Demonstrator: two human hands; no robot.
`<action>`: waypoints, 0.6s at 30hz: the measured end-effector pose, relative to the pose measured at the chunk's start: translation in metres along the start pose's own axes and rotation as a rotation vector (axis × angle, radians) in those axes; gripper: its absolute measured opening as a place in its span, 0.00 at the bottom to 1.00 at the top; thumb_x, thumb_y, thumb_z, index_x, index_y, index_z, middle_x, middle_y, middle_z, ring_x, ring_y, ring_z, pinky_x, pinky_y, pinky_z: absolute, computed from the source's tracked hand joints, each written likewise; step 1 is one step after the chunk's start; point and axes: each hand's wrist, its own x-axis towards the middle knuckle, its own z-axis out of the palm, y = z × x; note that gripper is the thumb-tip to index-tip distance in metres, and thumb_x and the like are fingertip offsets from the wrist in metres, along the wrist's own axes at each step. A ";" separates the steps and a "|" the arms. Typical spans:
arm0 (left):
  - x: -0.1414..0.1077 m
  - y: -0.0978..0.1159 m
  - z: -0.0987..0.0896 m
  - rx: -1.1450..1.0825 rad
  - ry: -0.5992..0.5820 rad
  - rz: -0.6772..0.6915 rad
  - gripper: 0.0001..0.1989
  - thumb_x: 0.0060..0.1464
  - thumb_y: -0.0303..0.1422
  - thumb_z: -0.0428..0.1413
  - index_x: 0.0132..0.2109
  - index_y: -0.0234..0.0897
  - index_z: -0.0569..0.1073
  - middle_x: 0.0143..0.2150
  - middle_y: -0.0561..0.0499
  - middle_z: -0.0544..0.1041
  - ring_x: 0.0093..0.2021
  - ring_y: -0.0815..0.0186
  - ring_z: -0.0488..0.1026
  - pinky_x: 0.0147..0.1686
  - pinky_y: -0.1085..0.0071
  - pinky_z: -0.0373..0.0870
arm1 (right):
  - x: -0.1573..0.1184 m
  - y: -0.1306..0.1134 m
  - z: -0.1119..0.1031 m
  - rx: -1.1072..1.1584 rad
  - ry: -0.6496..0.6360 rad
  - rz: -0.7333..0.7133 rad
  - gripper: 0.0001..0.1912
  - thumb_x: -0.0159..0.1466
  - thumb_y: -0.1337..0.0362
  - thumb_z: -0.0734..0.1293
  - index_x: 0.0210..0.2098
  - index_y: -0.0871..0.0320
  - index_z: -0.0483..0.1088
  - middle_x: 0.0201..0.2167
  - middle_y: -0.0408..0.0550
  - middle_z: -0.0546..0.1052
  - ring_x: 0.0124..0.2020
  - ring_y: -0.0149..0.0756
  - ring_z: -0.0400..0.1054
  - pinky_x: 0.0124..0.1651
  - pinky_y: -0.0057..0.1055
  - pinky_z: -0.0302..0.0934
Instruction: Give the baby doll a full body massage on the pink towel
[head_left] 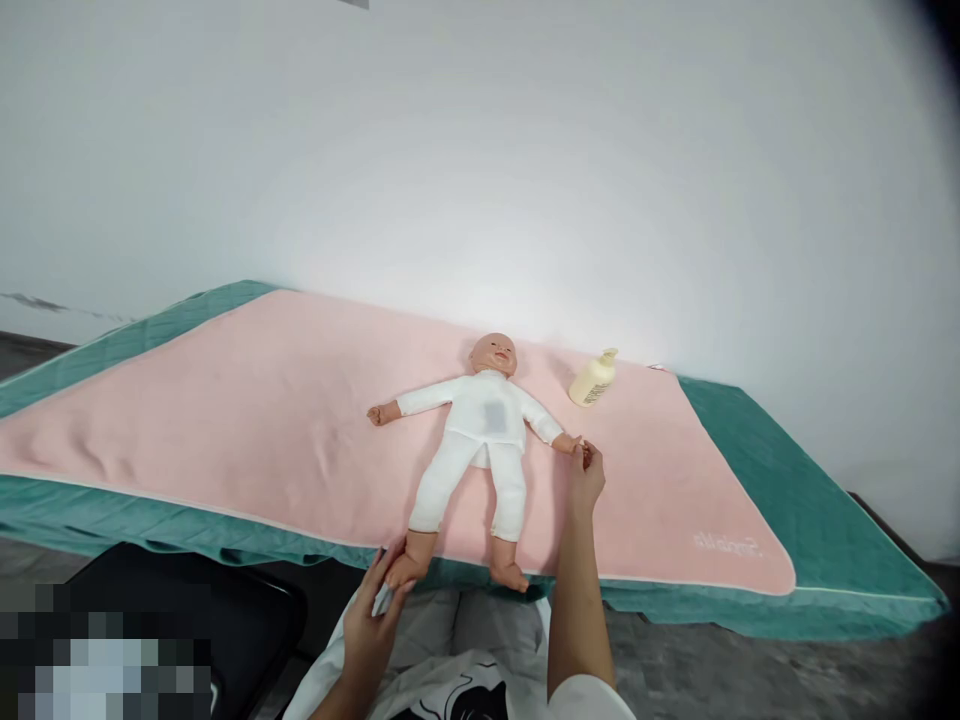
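A baby doll (487, 415) in a white long-sleeved top and trousers lies on its back on a pink mat (300, 420), arms spread and bare feet at the near edge. My right hand (589, 475) is closed, its fingertips pinched around the doll's small hand on the right. Beside the doll's bare foot (409, 568) on the left is my left hand (375, 600), touching it with fingers loosely stretched and the thumb apart. A pale yellow pump bottle (592, 380) stands upright on the mat, beyond my right hand.
Under the pink mat is a green quilted cover (772, 470) over the table or bed, which stands against a white wall (480, 170). At the lower left, a black chair or seat (247, 610) sits close to the near edge. A blurred patch covers the bottom left corner.
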 end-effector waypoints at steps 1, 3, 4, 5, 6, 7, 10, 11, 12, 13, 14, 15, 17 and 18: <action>0.000 0.001 0.000 -0.037 0.003 -0.051 0.20 0.55 0.42 0.59 0.55 0.49 0.75 0.53 0.50 0.79 0.56 0.52 0.74 0.53 0.59 0.76 | -0.001 -0.001 0.000 0.004 0.002 -0.001 0.26 0.62 0.47 0.62 0.51 0.57 0.69 0.50 0.54 0.77 0.50 0.44 0.71 0.53 0.39 0.64; 0.002 0.005 -0.001 -0.109 0.019 -0.122 0.20 0.55 0.44 0.59 0.54 0.45 0.75 0.52 0.47 0.79 0.51 0.52 0.77 0.51 0.59 0.77 | -0.002 -0.004 0.001 0.021 0.010 0.001 0.26 0.61 0.46 0.63 0.52 0.57 0.69 0.51 0.54 0.76 0.51 0.43 0.71 0.53 0.39 0.64; 0.003 0.008 -0.001 -0.143 0.033 -0.143 0.20 0.55 0.44 0.59 0.53 0.44 0.75 0.51 0.47 0.79 0.50 0.52 0.78 0.50 0.59 0.77 | -0.003 -0.005 0.002 0.036 0.013 0.003 0.27 0.61 0.46 0.63 0.52 0.57 0.68 0.51 0.54 0.76 0.51 0.43 0.71 0.53 0.38 0.64; 0.004 0.012 -0.001 -0.178 0.051 -0.157 0.20 0.55 0.45 0.59 0.53 0.43 0.75 0.51 0.46 0.79 0.50 0.52 0.78 0.50 0.59 0.77 | -0.004 -0.007 0.002 0.055 0.016 0.004 0.28 0.60 0.46 0.64 0.53 0.57 0.68 0.51 0.54 0.76 0.50 0.43 0.71 0.53 0.38 0.65; 0.006 0.016 0.000 -0.214 0.071 -0.171 0.20 0.55 0.45 0.59 0.53 0.43 0.75 0.51 0.46 0.79 0.51 0.53 0.77 0.50 0.59 0.77 | -0.005 -0.009 0.003 0.073 0.020 0.004 0.29 0.60 0.46 0.65 0.54 0.57 0.67 0.50 0.54 0.76 0.49 0.43 0.72 0.52 0.38 0.66; 0.008 0.022 0.000 -0.251 0.090 -0.188 0.21 0.56 0.45 0.58 0.54 0.44 0.74 0.52 0.45 0.78 0.52 0.53 0.77 0.51 0.59 0.77 | -0.005 -0.010 0.003 0.088 0.025 0.003 0.29 0.60 0.46 0.65 0.54 0.57 0.66 0.50 0.54 0.76 0.48 0.42 0.72 0.51 0.37 0.67; 0.014 0.039 0.001 -0.350 0.130 -0.235 0.22 0.58 0.43 0.57 0.58 0.44 0.70 0.58 0.44 0.75 0.57 0.53 0.73 0.54 0.58 0.75 | -0.005 -0.013 0.005 0.098 0.042 0.002 0.30 0.60 0.47 0.66 0.56 0.56 0.64 0.50 0.54 0.75 0.46 0.41 0.73 0.49 0.37 0.68; 0.016 0.044 0.002 -0.372 0.136 -0.241 0.23 0.59 0.43 0.57 0.59 0.43 0.69 0.59 0.43 0.74 0.58 0.53 0.72 0.55 0.57 0.74 | -0.004 -0.013 0.006 0.099 0.048 0.009 0.30 0.60 0.47 0.66 0.57 0.55 0.63 0.50 0.53 0.74 0.46 0.40 0.73 0.49 0.38 0.69; 0.018 0.049 0.002 -0.384 0.138 -0.243 0.24 0.58 0.43 0.57 0.59 0.43 0.68 0.59 0.43 0.73 0.59 0.52 0.71 0.55 0.57 0.74 | -0.003 -0.013 0.006 0.102 0.052 0.018 0.31 0.59 0.47 0.66 0.57 0.54 0.62 0.51 0.53 0.74 0.45 0.40 0.73 0.49 0.38 0.69; 0.020 0.052 0.003 -0.389 0.137 -0.244 0.25 0.57 0.43 0.58 0.60 0.43 0.68 0.59 0.42 0.73 0.59 0.52 0.71 0.55 0.57 0.74 | -0.002 -0.013 0.006 0.104 0.055 0.028 0.32 0.59 0.46 0.66 0.58 0.54 0.62 0.52 0.53 0.73 0.45 0.40 0.73 0.48 0.38 0.69; 0.022 0.055 0.003 -0.391 0.134 -0.249 0.26 0.56 0.43 0.59 0.60 0.42 0.68 0.59 0.42 0.73 0.59 0.51 0.72 0.55 0.56 0.74 | -0.001 -0.013 0.007 0.107 0.059 0.036 0.32 0.59 0.45 0.66 0.58 0.54 0.61 0.53 0.54 0.72 0.46 0.41 0.73 0.48 0.38 0.70; 0.024 0.058 0.003 -0.393 0.131 -0.256 0.27 0.55 0.43 0.60 0.60 0.42 0.67 0.59 0.42 0.73 0.58 0.51 0.72 0.55 0.56 0.74 | 0.000 -0.014 0.007 0.109 0.062 0.039 0.33 0.59 0.45 0.66 0.58 0.56 0.61 0.53 0.55 0.72 0.46 0.41 0.73 0.48 0.38 0.70; 0.028 0.062 0.003 -0.399 0.136 -0.269 0.28 0.54 0.42 0.62 0.60 0.43 0.67 0.59 0.42 0.74 0.58 0.51 0.72 0.55 0.56 0.74 | 0.002 -0.017 0.008 0.112 0.066 0.031 0.34 0.59 0.44 0.65 0.57 0.58 0.62 0.54 0.58 0.72 0.48 0.42 0.72 0.48 0.38 0.70; 0.030 0.064 0.003 -0.403 0.142 -0.263 0.28 0.54 0.42 0.62 0.60 0.43 0.68 0.59 0.42 0.73 0.58 0.51 0.72 0.56 0.56 0.73 | 0.003 -0.020 0.008 0.114 0.066 0.022 0.34 0.59 0.44 0.65 0.57 0.60 0.63 0.54 0.58 0.72 0.48 0.43 0.72 0.49 0.39 0.70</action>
